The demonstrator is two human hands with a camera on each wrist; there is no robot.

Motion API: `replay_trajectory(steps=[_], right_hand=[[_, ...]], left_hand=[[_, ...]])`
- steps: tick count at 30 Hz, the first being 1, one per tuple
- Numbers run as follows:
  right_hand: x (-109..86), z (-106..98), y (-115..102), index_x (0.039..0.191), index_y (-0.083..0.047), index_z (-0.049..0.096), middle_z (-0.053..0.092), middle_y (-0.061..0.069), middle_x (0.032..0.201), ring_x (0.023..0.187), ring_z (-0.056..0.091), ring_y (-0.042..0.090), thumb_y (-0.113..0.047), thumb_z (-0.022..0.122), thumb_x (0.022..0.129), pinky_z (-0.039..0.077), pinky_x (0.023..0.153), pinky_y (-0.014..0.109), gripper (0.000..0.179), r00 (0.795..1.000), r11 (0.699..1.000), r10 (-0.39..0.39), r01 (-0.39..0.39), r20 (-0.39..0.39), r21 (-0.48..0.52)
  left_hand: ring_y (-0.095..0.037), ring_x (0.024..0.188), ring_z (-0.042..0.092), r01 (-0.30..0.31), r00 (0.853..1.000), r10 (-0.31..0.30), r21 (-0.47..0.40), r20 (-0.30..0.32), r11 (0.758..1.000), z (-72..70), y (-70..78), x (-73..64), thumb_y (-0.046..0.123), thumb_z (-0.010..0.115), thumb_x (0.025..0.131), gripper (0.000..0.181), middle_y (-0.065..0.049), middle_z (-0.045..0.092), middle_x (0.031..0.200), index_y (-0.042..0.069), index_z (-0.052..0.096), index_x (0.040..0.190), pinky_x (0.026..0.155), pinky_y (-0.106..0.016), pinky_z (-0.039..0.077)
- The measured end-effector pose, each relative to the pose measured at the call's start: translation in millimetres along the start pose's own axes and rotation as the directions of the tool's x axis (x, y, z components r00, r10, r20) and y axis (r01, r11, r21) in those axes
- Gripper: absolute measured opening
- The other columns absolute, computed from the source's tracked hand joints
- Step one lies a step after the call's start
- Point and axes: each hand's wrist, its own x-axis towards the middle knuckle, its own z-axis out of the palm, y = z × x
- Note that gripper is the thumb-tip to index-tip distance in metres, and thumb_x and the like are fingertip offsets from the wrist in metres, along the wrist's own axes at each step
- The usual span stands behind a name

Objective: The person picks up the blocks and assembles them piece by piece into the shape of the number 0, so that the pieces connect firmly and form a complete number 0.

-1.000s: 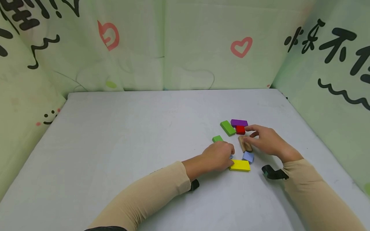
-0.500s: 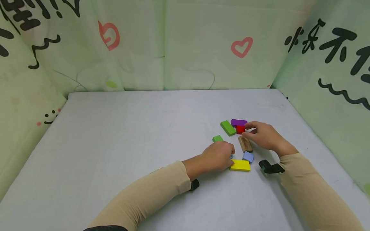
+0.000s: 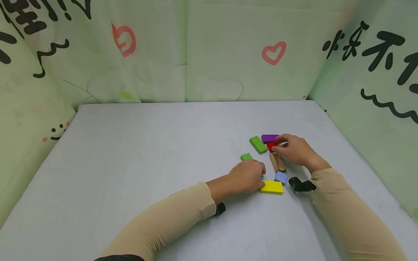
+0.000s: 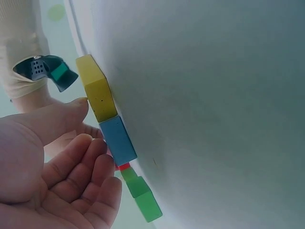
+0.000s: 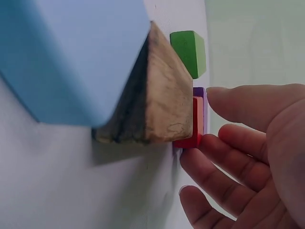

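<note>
My left hand (image 3: pixel 246 176) rests at the left of a loose ring of wooden blocks. Its thumb touches the yellow block (image 4: pixel 96 90), and its loosely bent fingers lie against a blue block (image 4: pixel 118 140). My right hand (image 3: pixel 296 150) reaches in from the right, fingertips at the red block (image 3: pixel 271 146) and the right end of the purple block (image 3: pixel 269 139). In the right wrist view, bent fingers touch the red block's edge, with the thumb spread apart. The brown wood-grain block (image 3: pixel 278 162) lies just below this hand.
A long green block (image 3: pixel 258 145) lies left of the red one, and a smaller green block (image 3: pixel 246 156) shows above my left hand. Another blue block (image 3: pixel 281 177) sits between the brown and yellow blocks. Printed green cloth (image 3: pixel 222 50) walls the white table (image 3: pixel 130 152).
My right hand has moved up and left, from beside the brown block to the red and purple blocks. The red block has turned slightly. My left hand has stayed put.
</note>
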Motion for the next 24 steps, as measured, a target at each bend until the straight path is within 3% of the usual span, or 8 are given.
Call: replay_trajectory(steps=[24], right_hand=[[15.3,6.6,-10.7,0.134,0.01,0.052,0.058,0.031,0.127,0.112,0.057,0.043,-0.02,0.064,0.096,0.05,0.093,0.053,0.049,0.999,0.999,-0.041,0.041,0.006,-0.034]], left_hand=[[-0.006,0.081,0.053,-0.022,1.0,0.022,0.024,-0.011,0.999,0.7,-1.2,-0.1,0.031,0.075,0.091,0.031,0.009,0.066,0.098,0.016,0.071,0.118,0.075,-0.015,0.047]])
